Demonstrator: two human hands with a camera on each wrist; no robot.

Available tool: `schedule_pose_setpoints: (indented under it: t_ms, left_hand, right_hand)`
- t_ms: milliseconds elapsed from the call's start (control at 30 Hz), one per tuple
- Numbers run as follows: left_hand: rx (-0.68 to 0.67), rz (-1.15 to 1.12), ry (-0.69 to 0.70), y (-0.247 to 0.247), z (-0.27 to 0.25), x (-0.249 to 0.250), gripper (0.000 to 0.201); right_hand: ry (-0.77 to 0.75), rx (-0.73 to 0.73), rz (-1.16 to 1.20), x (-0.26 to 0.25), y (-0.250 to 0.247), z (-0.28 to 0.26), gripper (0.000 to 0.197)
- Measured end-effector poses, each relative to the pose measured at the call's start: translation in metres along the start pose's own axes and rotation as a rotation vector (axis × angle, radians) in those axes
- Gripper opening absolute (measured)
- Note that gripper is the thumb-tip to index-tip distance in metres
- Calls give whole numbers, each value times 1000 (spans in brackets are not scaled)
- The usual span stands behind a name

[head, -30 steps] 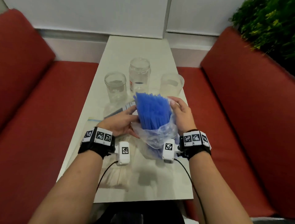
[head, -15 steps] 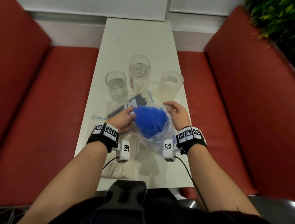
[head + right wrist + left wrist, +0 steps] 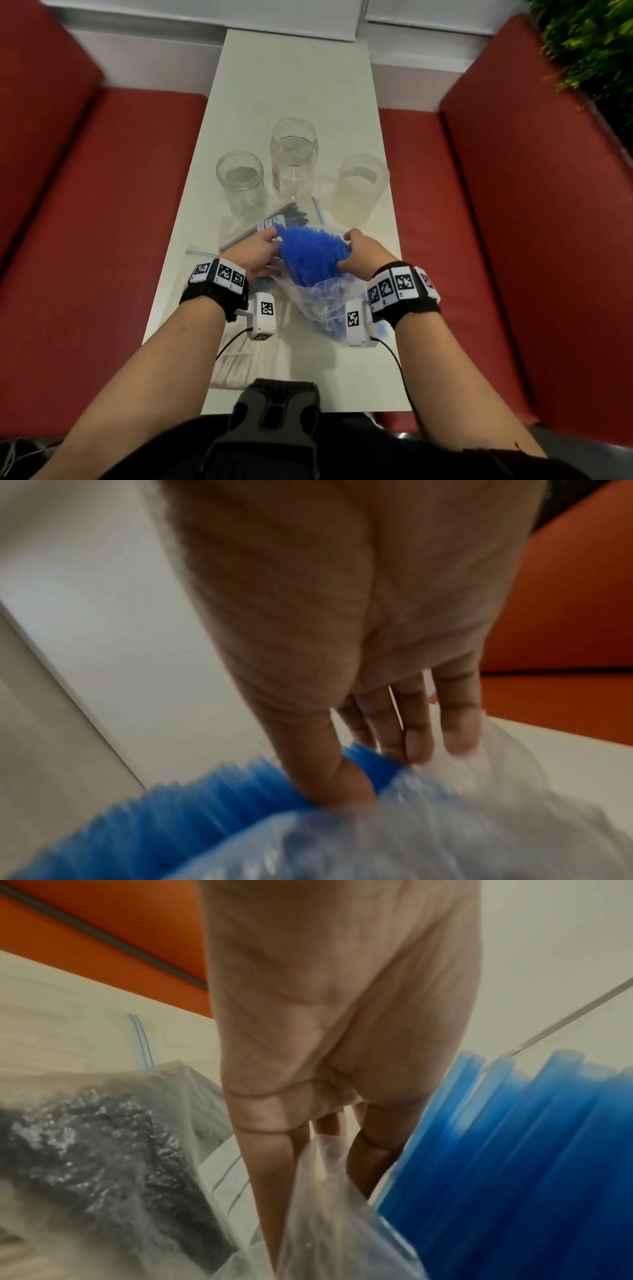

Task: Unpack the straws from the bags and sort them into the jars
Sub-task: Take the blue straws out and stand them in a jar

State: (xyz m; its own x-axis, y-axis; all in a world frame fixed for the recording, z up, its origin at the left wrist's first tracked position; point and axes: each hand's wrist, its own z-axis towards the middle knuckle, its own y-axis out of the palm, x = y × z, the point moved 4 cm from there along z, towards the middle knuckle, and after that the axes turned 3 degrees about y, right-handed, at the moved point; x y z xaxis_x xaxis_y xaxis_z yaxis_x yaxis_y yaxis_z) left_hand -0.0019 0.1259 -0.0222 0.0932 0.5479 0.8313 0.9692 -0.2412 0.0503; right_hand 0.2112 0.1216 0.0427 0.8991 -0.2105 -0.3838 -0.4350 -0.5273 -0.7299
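Note:
A thick bundle of blue straws [image 3: 313, 255] stands tilted in a clear plastic bag [image 3: 323, 303] held over the table's middle. My left hand [image 3: 270, 248] is at the bundle's left side; in the left wrist view its fingers [image 3: 274, 1150] pinch the bag's film beside the blue straws [image 3: 514, 1150]. My right hand [image 3: 346, 251] grips the bundle from the right, thumb [image 3: 329, 777] pressed into the blue straws [image 3: 205, 799], the other fingers against the bag [image 3: 445, 818]. Three empty jars stand behind: a short glass one [image 3: 241, 181], a tall one [image 3: 294, 154], a frosted one [image 3: 359, 186].
A zip bag of black straws [image 3: 274, 222] lies just behind my left hand, also seen as the black straws bag [image 3: 103, 1137]. A bag of white straws [image 3: 239, 359] lies near the table's [image 3: 294, 75] front edge. Red benches [image 3: 102, 205] flank the narrow table; a plant [image 3: 592, 41] is at far right.
The bundle has tipped from upright so its ends face me, and it sits lower. My right thumb has moved onto the straws. The head view has tilted down.

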Motion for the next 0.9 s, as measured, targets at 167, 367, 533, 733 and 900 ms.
schedule_pose_setpoints:
  t_ms: [167, 367, 533, 733, 900]
  left_hand:
    - [6, -168, -31, 3, -2, -6, 46]
    - [-33, -472, 1, 0, -6, 10, 48]
    - [22, -395, 15, -1, -4, 6, 44]
    - [64, -391, -8, -1, -2, 1, 42]
    - [50, -352, 15, 1, -2, 5, 43]
  right_hand:
    - [6, 70, 46, -2, 9, 4, 36]
    - [-241, 284, 353, -8, -22, 10, 32]
    - [-153, 217, 425, 2, -5, 16, 56]
    - [-173, 295, 248, 3, -2, 18, 38]
    - [-287, 300, 454, 0, -10, 15, 44]
